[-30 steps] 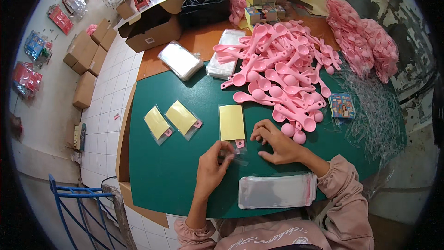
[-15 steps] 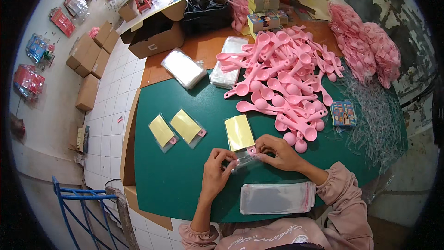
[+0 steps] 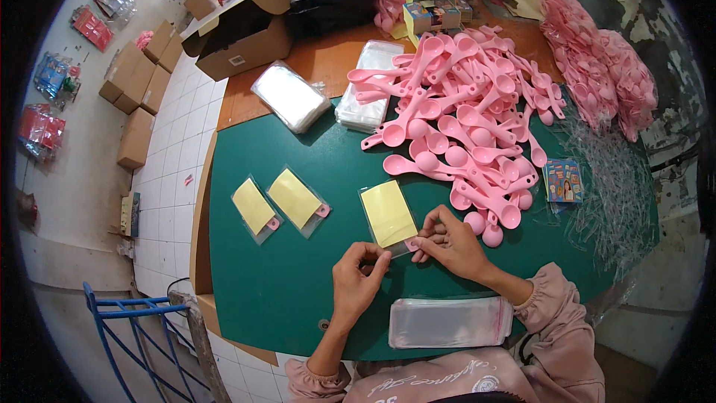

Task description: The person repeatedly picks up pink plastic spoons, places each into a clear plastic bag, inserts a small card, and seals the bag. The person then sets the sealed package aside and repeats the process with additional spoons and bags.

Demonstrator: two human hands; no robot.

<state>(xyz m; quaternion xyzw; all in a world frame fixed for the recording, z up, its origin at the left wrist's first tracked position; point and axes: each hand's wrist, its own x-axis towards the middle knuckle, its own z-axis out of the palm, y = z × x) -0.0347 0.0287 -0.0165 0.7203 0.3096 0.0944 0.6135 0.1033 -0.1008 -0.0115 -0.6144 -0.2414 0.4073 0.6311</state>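
Observation:
Before me on the green table lies a clear plastic bag (image 3: 389, 213) with a yellow card in it. A pink spoon's handle end (image 3: 412, 244) shows at its lower right corner. Thumb and fingers of my left hand (image 3: 354, 283) pinch the bag's near edge. My right hand (image 3: 453, 250) is closed on the corner by the pink handle end. Two similar packs, one left pack (image 3: 254, 207) and one right pack (image 3: 295, 200), lie to the left. Nearest my body is a stack of clear bags (image 3: 447, 322).
A big heap of pink spoons (image 3: 466, 123) covers the table's far right. Beside it are a colourful card stack (image 3: 563, 181) and clear plastic strands (image 3: 608, 194). Two bag stacks, a left one (image 3: 291, 97) and a right one (image 3: 371, 89), lie behind, near an open carton (image 3: 242, 48).
The near flap of the bag, raised and crumpled before, now lies flatter against the bag. My right hand has shifted slightly right, by the pink handle end. The view has tilted slightly.

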